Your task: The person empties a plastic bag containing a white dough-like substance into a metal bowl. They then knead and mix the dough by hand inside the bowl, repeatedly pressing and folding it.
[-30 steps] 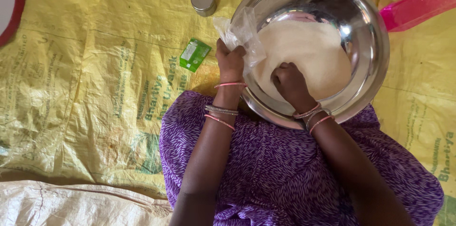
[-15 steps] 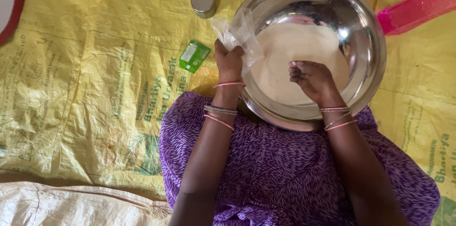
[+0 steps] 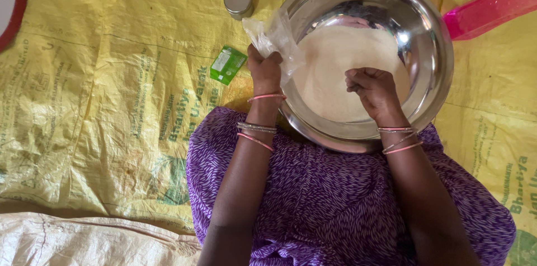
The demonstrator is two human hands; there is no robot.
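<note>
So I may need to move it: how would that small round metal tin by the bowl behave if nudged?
The small metal tin stands upright on its flat base, so it would probably slide rather than roll. It looks light, and the wrinkled yellow sacking might snag it and tip it.

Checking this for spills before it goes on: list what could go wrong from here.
1. The steel bowl seems propped on the person's lap; it may tip and spill the white flour.
2. The left hand holds the clear plastic bag at the rim; leftover flour might fall on the yellow sheet.
</note>
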